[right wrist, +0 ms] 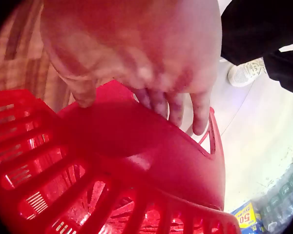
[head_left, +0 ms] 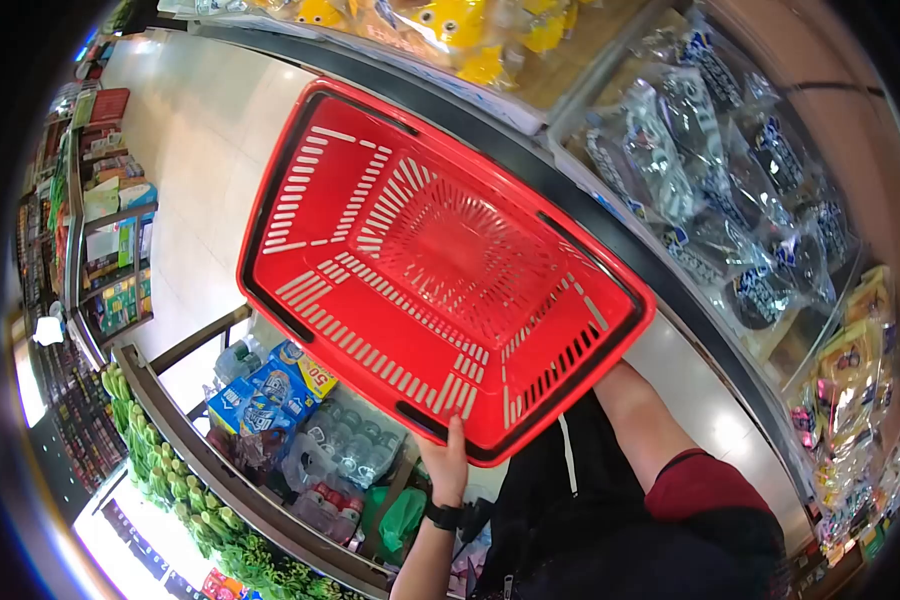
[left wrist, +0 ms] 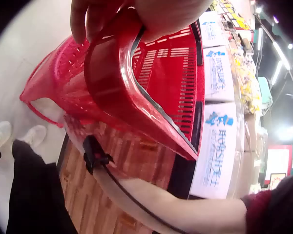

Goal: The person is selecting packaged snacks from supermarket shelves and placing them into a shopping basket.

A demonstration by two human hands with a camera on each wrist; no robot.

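Observation:
A red plastic shopping basket [head_left: 440,240] with slotted walls and dark strips on its rim is held tilted, its bare inside facing the head camera. My left hand [head_left: 444,468] grips the near rim, thumb laid over the edge; in the left wrist view its fingers [left wrist: 95,19] curl over a corner. My right hand [right wrist: 132,44] holds the lower part from outside, thumb on one side of a red panel and fingers partly behind its edge. The basket hides that hand in the head view, where just the forearm [head_left: 640,410] shows.
Bins of clear-bagged goods [head_left: 720,180] and yellow packages [head_left: 460,25] line the right and top of the head view. Green vegetables [head_left: 180,480] fill a shelf at lower left. Blue packs [head_left: 275,395] and bottles [head_left: 350,440] stand below the basket. Pale floor [head_left: 185,110] runs along the left.

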